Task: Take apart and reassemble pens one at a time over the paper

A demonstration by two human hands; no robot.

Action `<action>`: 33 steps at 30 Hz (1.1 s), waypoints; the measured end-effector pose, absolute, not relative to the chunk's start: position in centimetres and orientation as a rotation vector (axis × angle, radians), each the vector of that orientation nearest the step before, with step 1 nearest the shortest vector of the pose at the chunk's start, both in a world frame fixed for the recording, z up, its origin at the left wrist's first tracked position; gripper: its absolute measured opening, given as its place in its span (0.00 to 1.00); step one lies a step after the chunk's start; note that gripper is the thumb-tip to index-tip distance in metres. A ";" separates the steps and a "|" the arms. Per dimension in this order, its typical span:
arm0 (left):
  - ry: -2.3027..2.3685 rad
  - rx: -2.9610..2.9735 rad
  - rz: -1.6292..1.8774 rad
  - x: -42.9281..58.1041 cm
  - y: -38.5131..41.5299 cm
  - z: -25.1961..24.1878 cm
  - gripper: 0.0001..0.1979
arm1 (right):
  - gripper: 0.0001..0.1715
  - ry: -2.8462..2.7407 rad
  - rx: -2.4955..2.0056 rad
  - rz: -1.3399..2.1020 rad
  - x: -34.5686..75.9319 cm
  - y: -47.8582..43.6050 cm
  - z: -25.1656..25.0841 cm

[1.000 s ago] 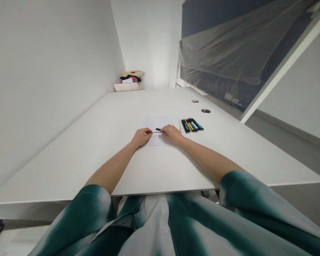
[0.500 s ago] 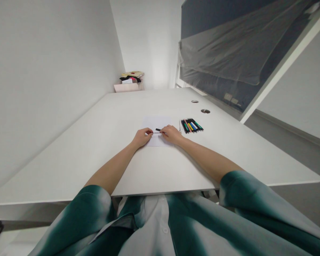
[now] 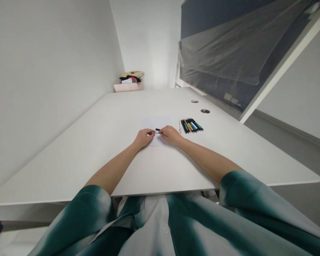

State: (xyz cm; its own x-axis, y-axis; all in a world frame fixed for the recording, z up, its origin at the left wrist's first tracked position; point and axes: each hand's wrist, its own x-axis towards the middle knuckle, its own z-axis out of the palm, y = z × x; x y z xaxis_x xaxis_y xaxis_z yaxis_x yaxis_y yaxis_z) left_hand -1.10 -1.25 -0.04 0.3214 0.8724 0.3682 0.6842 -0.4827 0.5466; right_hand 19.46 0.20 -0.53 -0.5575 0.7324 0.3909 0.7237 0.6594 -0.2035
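Head view: left hand and right hand are pinching a thin dark rod mid-frame over white paper, likely bracing it from both sides, markers lying right of centre, presumably within reach.

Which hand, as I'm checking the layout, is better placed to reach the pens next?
Probably the right hand: the pens lie on its side, farther from the left hand, though both seem to hold a thin stick.
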 end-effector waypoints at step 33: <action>1.525 1.869 1.104 -7.8 2.4 -1.2 0.13 | 0.18 -2.265 -1.612 -0.002 20.8 0.2 0.1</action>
